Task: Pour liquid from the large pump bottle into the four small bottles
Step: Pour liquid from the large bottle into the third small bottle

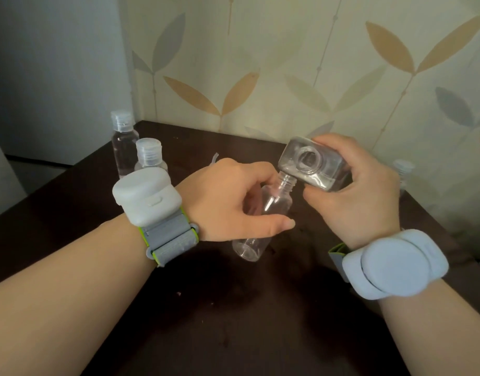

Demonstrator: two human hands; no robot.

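The left hand (228,196) grips an uncapped small bottle (263,218) around its middle, thumb along the near side and fingers curled behind, holding it tilted above the dark counter (179,308) with its threaded neck pointing up and to the right. The right hand (361,191) is wrapped round the large bottle (312,164), a clear square-shouldered one with its pump off, tipped over so that its open mouth faces the camera and its lower edge touches or sits just above the small bottle's neck (contact itself is too close to call).

Both bottles look like thin clear plastic: light, slightly springy, and probably slick if any liquid has run down the sides. The small one seems empty or nearly so, so it should weigh next to nothing and would twist easily in the fingers; a hold at mid-body, as now, looks right for steadying the neck. The large bottle carries the liquid, so its weight likely shifts as it tips; gripping across its flat sides near the shoulder gives the best control, and squeezing hard could make the flow surge. The small neck is narrow, so overshoot and spills are the main risk.

Two capped small bottles (125,137) stand at the back left of the counter, and another capped bottle (403,169) shows partly behind the right hand.
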